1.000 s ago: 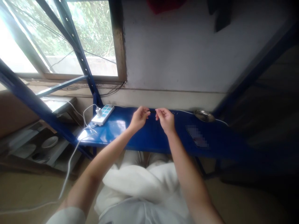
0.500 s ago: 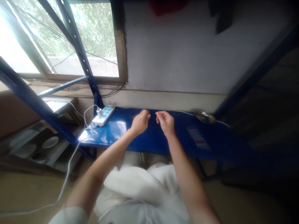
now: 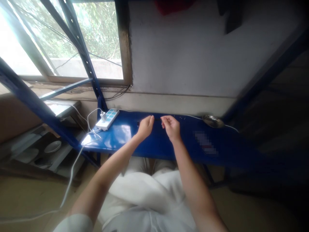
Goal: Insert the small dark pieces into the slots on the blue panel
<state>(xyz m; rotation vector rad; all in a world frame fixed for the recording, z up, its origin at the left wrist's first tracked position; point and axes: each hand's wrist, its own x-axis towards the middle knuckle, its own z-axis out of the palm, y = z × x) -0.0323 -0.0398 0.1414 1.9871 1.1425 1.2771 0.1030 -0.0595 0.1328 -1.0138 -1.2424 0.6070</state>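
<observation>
Over the blue table (image 3: 154,145), my left hand (image 3: 145,126) is closed, with the thumb pressed on the fingers. A small dark end (image 3: 138,123) sticks out on its left side. A thin dark piece (image 3: 157,119) spans the short gap to my right hand; its kind I cannot make out. My right hand (image 3: 171,127) pinches with thumb and forefinger at the right end of this gap, the other fingers curled. What lies inside each grip is hidden. Several tiny light bits (image 3: 182,118) lie on the table just right of my right hand.
A white power strip (image 3: 107,119) with a plug and white cable stands at the table's left end. A shiny metal object (image 3: 212,121) lies at the back right, and a blurred-out flat item (image 3: 205,142) nearer me. Blue rack posts (image 3: 83,54) frame both sides.
My left hand has turned slightly, its thumb now pointing more upward, and the dark end shows at its left. My right hand keeps its pinch in nearly the same place.
</observation>
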